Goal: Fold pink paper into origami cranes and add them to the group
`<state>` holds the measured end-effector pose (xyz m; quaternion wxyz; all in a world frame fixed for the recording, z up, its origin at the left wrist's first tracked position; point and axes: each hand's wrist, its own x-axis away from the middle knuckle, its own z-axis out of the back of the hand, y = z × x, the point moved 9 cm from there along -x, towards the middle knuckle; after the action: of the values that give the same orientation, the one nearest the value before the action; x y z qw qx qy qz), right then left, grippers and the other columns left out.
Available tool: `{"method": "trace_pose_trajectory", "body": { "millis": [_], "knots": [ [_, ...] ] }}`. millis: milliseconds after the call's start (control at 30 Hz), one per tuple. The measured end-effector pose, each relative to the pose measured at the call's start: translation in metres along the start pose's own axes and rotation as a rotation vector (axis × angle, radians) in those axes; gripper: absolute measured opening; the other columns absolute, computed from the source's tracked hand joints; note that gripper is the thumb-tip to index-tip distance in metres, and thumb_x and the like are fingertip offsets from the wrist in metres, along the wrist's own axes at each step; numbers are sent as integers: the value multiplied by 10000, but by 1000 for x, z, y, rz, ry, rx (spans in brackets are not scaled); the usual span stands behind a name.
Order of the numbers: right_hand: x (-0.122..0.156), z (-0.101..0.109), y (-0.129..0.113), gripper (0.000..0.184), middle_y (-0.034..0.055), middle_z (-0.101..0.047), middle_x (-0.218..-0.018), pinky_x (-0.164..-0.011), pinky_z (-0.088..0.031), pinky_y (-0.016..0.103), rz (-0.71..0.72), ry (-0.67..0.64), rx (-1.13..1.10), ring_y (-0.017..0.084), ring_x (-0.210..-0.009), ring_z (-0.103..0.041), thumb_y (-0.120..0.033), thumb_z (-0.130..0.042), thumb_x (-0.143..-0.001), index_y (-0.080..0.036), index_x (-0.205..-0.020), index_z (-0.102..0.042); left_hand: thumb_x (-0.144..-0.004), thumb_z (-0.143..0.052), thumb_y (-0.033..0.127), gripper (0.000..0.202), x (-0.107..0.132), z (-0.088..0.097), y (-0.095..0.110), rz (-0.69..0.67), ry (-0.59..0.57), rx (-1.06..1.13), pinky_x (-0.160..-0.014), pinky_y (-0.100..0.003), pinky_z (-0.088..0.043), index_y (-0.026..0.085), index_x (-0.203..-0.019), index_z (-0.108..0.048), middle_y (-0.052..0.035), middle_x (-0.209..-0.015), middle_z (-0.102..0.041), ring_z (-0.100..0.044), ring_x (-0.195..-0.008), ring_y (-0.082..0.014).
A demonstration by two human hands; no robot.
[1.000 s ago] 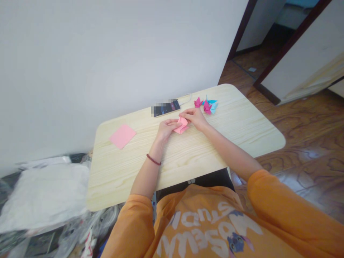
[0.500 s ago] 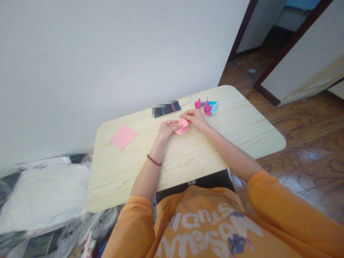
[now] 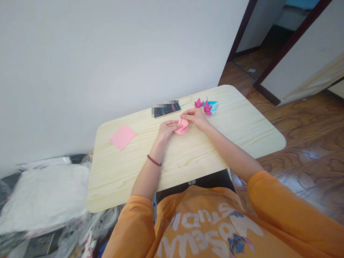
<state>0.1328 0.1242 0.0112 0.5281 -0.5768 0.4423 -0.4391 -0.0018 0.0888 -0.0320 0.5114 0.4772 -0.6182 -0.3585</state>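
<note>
1. Fingers (image 3: 172,124) of the left hand (image 3: 166,130) pinch the near side of the folded pink paper (image 3: 182,126); the right hand (image 3: 198,118) closes narrowly on its far edge.
2. The paper sits low over the middle of the wooden table (image 3: 188,157).
3. Just beyond lie a phone (image 3: 167,108) and small folded figures (image 3: 207,107).
4. A flat pink sheet (image 3: 123,136) lies well apart, to the left.

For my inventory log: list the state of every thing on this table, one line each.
pink paper, partly folded, pinched by both hands.
left hand, grip shut on the pink paper's left side.
right hand, grip shut on its upper edge.
pink sheet, unfolded, lying flat.
phone, lying flat, cable at its end.
paper figures, fully folded, clustered beside the right hand.
</note>
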Motion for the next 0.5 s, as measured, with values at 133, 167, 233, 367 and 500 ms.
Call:
{"method": "trace_pose_trajectory", "body": {
  "millis": [133,167,233,367,500],
  "knots": [
    [-1,-1,4,280,-25,-530,-512,-438,-256,219,-24,-1,-1,61,-461,-386,-354,-794,-552,-139,-646,-641,-398,-905,240,435,0,-1,0,8,-7,-20,-674,-294,-503,119,-750,-681,-53,-671,-711,-636,-589,-138],
    [-2,-1,5,279,-33,-509,-489,-432,-246,217,-30,-6,-7,59,-453,-374,-355,-793,-553,-140,-636,-636,-393,-907,238,435,1,-1,0,10,-9,-24,-672,-295,-503,120,-745,-680,-53,-668,-711,-635,-586,-138],
    [-3,-3,7,266,-44,-476,-460,-424,-233,212,-40,-15,-27,57,-443,-357,-347,-785,-564,-140,-627,-631,-386,-909,241,435,1,-2,1,10,-13,-34,-674,-298,-505,123,-737,-681,-54,-667,-713,-636,-588,-141],
    [-3,-5,9,217,-47,-467,-464,-416,-233,204,-68,-29,-69,55,-443,-360,-306,-760,-597,-141,-622,-621,-378,-910,266,443,1,-2,2,0,-17,-49,-687,-307,-514,128,-734,-687,-61,-683,-720,-647,-610,-153],
    [-2,-7,9,197,-46,-472,-475,-415,-247,201,-80,-44,-84,58,-445,-379,-288,-743,-625,-142,-635,-610,-350,-912,274,468,0,-1,1,-8,-15,-39,-681,-297,-518,127,-737,-694,-61,-690,-724,-644,-605,-146]
  ]
}}
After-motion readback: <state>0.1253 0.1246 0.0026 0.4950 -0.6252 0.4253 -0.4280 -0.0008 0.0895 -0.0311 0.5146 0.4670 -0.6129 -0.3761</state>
